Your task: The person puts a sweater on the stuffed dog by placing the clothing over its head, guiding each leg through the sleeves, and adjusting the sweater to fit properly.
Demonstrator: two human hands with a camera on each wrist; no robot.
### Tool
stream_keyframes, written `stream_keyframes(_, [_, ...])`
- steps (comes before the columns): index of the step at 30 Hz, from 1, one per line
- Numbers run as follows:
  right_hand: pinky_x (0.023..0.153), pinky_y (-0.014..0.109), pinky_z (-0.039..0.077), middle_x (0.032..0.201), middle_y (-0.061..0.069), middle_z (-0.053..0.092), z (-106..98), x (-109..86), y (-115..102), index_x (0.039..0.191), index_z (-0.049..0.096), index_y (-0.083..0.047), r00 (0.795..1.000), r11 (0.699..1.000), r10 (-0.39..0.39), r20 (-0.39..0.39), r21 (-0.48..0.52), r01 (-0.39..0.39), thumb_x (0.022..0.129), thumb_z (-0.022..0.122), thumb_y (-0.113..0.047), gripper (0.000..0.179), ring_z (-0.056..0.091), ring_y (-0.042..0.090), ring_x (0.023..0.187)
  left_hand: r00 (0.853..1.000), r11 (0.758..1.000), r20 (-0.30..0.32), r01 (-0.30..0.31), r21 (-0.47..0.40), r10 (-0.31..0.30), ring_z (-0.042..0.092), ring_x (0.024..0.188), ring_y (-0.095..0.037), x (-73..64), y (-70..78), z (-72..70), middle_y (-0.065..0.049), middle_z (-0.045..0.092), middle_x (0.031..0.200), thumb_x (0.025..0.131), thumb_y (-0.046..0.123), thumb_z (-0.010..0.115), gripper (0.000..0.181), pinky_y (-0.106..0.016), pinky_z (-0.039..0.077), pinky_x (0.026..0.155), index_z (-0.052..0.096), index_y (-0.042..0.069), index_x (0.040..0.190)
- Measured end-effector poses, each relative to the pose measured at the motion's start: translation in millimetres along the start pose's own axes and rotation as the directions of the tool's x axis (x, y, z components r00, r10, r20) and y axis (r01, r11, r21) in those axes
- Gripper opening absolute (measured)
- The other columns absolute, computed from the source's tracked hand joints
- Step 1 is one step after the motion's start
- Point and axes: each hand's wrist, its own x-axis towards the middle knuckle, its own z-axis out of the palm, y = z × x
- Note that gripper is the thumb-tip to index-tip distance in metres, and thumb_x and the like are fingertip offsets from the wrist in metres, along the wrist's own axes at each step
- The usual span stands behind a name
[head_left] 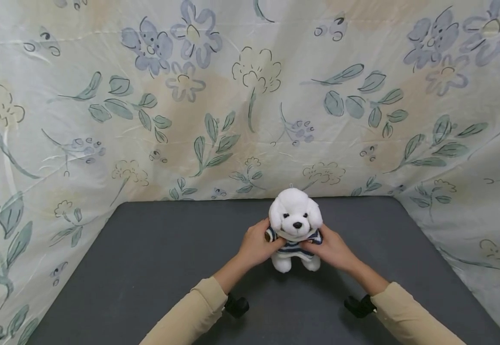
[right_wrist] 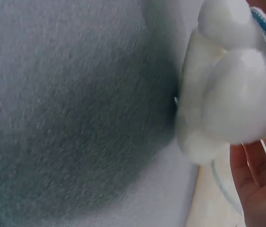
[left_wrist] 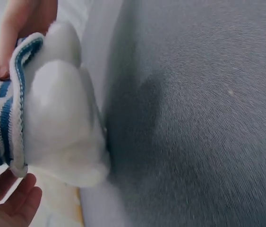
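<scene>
A white plush dog (head_left: 295,211) in a blue-and-white striped knit sweater (head_left: 293,248) sits upright near the back of the dark table, facing the camera. My left hand (head_left: 259,243) grips its side at the sweater, thumb across the front. On the opposite side my right hand (head_left: 331,247) holds it the same way, thumb on the chest. In the left wrist view the plush dog's white legs (left_wrist: 59,104) show close over the table, below the sweater hem. The right wrist view shows the white body (right_wrist: 236,94) with my right hand's fingers (right_wrist: 255,165) behind it.
The dark grey table (head_left: 168,258) stretches out around the dog. A floral cloth (head_left: 250,96) hangs behind the table and along both sides. Black wrist mounts (head_left: 237,305) are seen under both beige sleeves (head_left: 189,311).
</scene>
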Motion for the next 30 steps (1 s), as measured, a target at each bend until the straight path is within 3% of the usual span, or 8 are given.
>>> stream_keyframes(5, [0.077, 0.038, 0.048, 0.115, 0.014, 0.059, 2.4, -1.2, -10.3, 0.133, 0.041, -0.011, 0.999, 0.999, -0.019, 0.027, 0.032, 0.018, 0.079, 0.069, -0.042, 0.069, 0.06, 0.024, 0.098, 0.999, 0.999, 0.018, 0.032, -0.03, -0.031, 0.054, 0.064, -0.009, -6.9, 2.7, -14.1, 0.003, 0.064, 0.086, 0.081, 0.036, 0.063, 0.033, -0.025, 0.044, 0.059, 0.059, 0.02, 0.11])
stream_keyframes(14, [0.079, 0.036, 0.048, 0.113, 0.008, 0.06, 5.8, 2.0, -26.0, 0.132, 0.041, -0.016, 0.995, 0.992, -0.019, 0.099, 0.13, 0.006, 0.079, 0.069, -0.045, 0.067, 0.06, 0.018, 0.098, 0.991, 0.989, 0.059, 0.121, -0.082, -0.117, 0.058, 0.064, -0.008, -12.6, 6.0, -37.2, 0.003, 0.066, 0.082, 0.08, 0.039, 0.062, 0.034, -0.026, 0.046, 0.054, 0.059, 0.022, 0.109])
stream_keyframes(20, [0.079, 0.035, 0.048, 0.112, 0.007, 0.061, 7.7, 3.9, -37.1, 0.133, 0.041, -0.014, 0.985, 0.991, -0.017, 0.173, 0.137, -0.007, 0.081, 0.066, -0.044, 0.065, 0.059, 0.017, 0.098, 0.986, 0.982, 0.108, 0.141, -0.124, -0.128, 0.059, 0.065, -0.008, -19.5, 3.6, -49.8, 0.002, 0.067, 0.085, 0.081, 0.037, 0.062, 0.033, -0.027, 0.047, 0.054, 0.059, 0.019, 0.109])
stream_keyframes(30, [0.078, 0.032, 0.048, 0.109, 0.003, 0.062, 14.7, 10.4, -49.0, 0.128, 0.045, -0.011, 0.958, 0.986, 0.021, 0.285, 0.15, -0.066, 0.085, 0.059, -0.049, 0.06, 0.058, 0.013, 0.096, 0.958, 0.96, 0.187, 0.245, -0.136, -0.218, 0.059, 0.07, -0.011, -22.7, -5.0, -58.9, 0.001, 0.066, 0.086, 0.085, 0.041, 0.057, 0.033, -0.028, 0.047, 0.059, 0.06, 0.018, 0.108])
